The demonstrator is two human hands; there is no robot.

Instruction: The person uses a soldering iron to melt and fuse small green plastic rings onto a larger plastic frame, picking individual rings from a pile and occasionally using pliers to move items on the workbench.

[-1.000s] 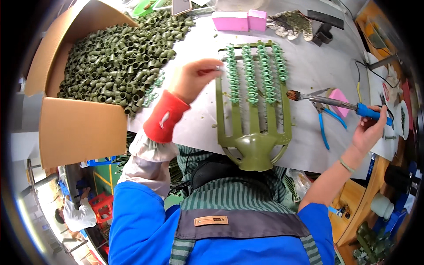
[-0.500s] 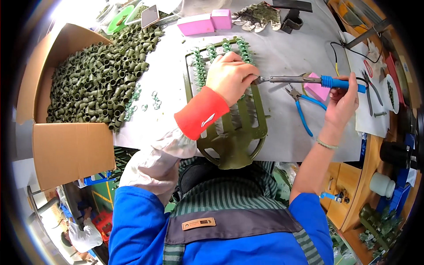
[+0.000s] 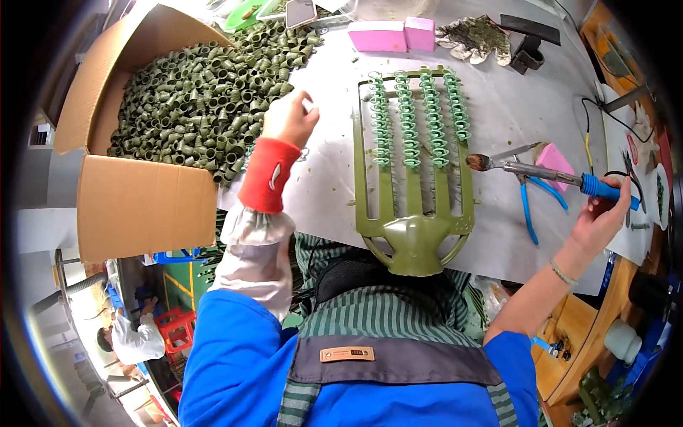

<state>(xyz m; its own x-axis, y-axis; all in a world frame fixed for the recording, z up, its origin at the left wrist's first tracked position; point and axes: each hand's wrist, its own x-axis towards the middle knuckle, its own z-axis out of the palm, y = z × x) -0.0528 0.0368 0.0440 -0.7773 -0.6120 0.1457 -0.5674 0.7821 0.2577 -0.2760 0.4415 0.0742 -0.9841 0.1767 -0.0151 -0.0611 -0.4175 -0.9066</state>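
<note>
My right hand (image 3: 601, 213) grips the blue handle of a soldering iron (image 3: 544, 171), whose wide brownish tip points left. That tip is just right of an olive-green plastic frame (image 3: 415, 238) with several long bars. Rows of light green plastic rings (image 3: 409, 121) stand along the upper part of the bars. Away to the left, my left hand (image 3: 290, 119) is beside a heap of dark green ribbed tube pieces (image 3: 192, 107), over the white table covering. Its fingers are curled together and partly hidden. Loose green rings (image 3: 304, 154) lie by that wrist.
A cardboard box (image 3: 146, 206) spills the tube pieces onto the table. Blue-handled pliers (image 3: 527, 210) and a pink block (image 3: 551, 162) lie under the iron. Pink blocks (image 3: 377, 37), a dirty glove (image 3: 475, 39) and a phone (image 3: 300, 13) are at the back. The iron's cord runs right.
My left hand has left the frame and moved left toward the loose rings. The iron's tip has come away from that hand. The whole view has shifted, so the table appears farther right.
</note>
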